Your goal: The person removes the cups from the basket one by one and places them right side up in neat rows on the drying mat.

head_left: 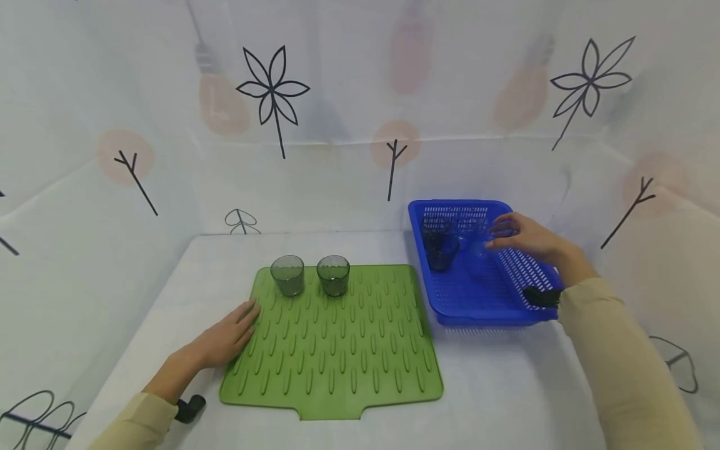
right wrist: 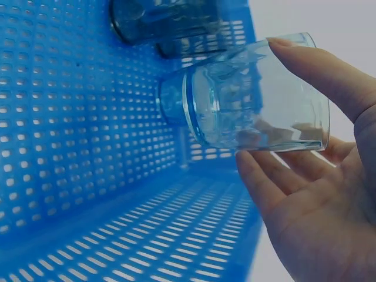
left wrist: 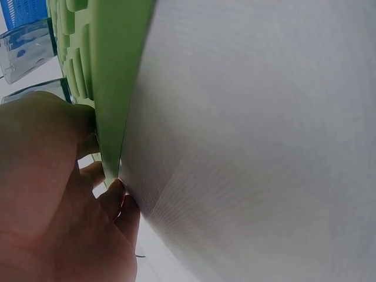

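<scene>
In the right wrist view, my right hand (right wrist: 323, 217) holds a clear drinking glass (right wrist: 264, 97), thumb on one side and fingers on the other. That glass is over the inside of a blue perforated basket (head_left: 478, 306), its base toward the basket floor. Dark glasses (head_left: 442, 253) stand in the basket to the left of my right hand (head_left: 525, 237). My left hand (head_left: 225, 337) rests at the left edge of a green ridged drying mat (head_left: 337, 350), fingers extended along the rim. Two grey-tinted glasses (head_left: 288, 276) (head_left: 334, 276) stand upright near the mat's far edge.
The basket sits to the right of the mat on a white-covered table (head_left: 495, 387). Behind and around it hangs a white sheet (head_left: 337, 181) printed with plants and pale bulbs. The mat has a tab at its near edge.
</scene>
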A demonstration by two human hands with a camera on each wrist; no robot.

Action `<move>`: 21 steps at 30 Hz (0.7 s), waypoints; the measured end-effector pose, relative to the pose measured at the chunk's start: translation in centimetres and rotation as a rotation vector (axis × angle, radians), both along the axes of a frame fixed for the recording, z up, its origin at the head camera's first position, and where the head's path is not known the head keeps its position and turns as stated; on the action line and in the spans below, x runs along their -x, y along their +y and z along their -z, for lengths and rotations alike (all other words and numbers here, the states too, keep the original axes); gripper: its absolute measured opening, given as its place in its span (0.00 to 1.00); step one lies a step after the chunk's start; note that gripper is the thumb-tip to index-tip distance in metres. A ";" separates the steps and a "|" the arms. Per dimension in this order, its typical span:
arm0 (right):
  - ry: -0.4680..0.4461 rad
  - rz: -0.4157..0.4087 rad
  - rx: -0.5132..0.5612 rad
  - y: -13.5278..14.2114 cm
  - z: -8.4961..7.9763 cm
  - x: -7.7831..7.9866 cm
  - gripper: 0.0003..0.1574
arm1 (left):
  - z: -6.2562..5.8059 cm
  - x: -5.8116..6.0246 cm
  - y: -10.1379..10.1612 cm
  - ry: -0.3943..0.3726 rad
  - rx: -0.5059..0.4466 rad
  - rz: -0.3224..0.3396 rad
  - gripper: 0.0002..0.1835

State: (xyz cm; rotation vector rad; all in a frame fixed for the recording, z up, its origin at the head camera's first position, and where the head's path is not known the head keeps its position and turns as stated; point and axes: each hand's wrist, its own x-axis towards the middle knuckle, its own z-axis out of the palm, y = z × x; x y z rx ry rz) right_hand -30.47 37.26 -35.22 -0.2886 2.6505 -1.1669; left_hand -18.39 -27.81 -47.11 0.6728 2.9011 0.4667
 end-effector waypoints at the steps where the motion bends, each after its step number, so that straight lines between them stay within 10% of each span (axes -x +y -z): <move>1: 0.002 0.005 -0.008 0.0 -0.3 -0.1 0.56 | 0.0 0.0 0.0 0.002 -0.001 0.001 0.29; 21: 0.006 0.081 -0.018 -2.7 -3.6 -3.5 0.60 | 0.8 0.0 -0.1 0.037 -0.006 0.007 0.29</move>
